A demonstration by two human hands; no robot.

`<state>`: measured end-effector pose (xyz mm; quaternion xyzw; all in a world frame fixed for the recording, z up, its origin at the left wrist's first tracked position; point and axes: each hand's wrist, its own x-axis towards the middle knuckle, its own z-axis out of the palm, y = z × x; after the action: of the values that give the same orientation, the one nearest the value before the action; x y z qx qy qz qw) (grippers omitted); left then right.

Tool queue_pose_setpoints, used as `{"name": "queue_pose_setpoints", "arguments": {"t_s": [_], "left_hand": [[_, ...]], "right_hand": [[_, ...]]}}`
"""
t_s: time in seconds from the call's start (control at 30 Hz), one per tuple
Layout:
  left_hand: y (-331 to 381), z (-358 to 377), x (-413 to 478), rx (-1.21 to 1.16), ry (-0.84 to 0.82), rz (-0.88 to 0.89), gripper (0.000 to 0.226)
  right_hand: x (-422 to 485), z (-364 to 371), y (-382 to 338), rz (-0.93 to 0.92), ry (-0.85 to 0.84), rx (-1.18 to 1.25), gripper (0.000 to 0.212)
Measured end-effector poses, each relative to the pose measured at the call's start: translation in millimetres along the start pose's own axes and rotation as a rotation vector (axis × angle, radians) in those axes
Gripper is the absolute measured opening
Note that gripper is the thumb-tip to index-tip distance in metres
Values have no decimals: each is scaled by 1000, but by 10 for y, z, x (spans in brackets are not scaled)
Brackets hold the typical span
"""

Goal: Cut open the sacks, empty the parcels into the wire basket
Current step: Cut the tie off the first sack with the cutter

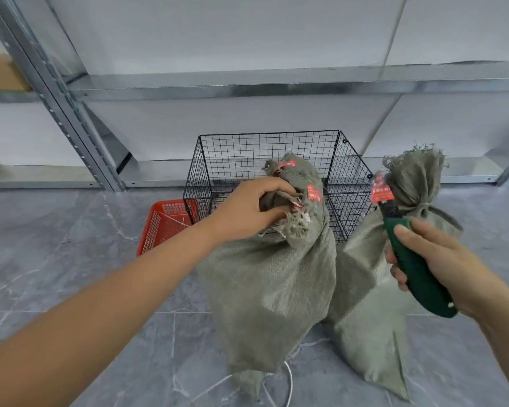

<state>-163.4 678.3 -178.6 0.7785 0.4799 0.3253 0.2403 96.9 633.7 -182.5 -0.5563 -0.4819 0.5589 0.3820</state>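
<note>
Two grey-green woven sacks stand on the floor in front of a black wire basket. My left hand grips the frayed neck of the nearer sack, which carries small red tags. The second sack stands to its right, its neck tied shut with a red tag hanging from it. My right hand holds a green-handled utility knife, tip pointing up at that tied neck. What the sacks contain is hidden.
A red plastic crate sits on the floor left of the wire basket. Metal shelving runs along the white wall behind. A white cord lies on the grey tiled floor under the sacks.
</note>
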Motion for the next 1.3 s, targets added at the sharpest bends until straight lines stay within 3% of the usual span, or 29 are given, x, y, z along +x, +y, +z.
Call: {"name": "queue_pose_setpoints", "arguments": {"t_s": [0.17, 0.37, 0.47, 0.57, 0.67, 0.77, 0.83, 0.97, 1.03, 1.17, 1.23, 1.3], "left_hand": [[142, 215, -110, 152, -51, 189, 23], [220, 478, -213, 201, -114, 307, 24], [233, 542, -234, 212, -121, 294, 27], [223, 548, -268, 227, -123, 341, 30], [183, 461, -306, 202, -24, 321, 30], [182, 302, -292, 36, 140, 171, 43], [181, 199, -210, -105, 256, 41, 32], [189, 30, 37, -81, 437, -77, 24], [188, -2, 172, -16, 396, -113, 38], [243, 84, 437, 146, -25, -241, 91], [308, 170, 544, 153, -112, -189, 97], [362, 250, 616, 179, -53, -101, 89]], "right_hand": [[170, 145, -447, -173, 54, -280, 18], [420, 641, -810, -386, 73, -810, 53], [625, 880, -715, -363, 80, -1017, 63], [826, 961, -506, -290, 70, -1119, 55], [913, 895, -383, -299, 100, -1028, 39], [885, 778, -373, -380, 101, -888, 37], [826, 686, -411, -441, 130, -824, 33], [738, 479, -491, -504, 151, -768, 29], [695, 402, -532, -509, 150, -722, 24], [613, 322, -571, -442, 104, -526, 18], [582, 297, -568, -415, 59, -459, 18], [566, 264, -551, -403, 39, -425, 21]]}}
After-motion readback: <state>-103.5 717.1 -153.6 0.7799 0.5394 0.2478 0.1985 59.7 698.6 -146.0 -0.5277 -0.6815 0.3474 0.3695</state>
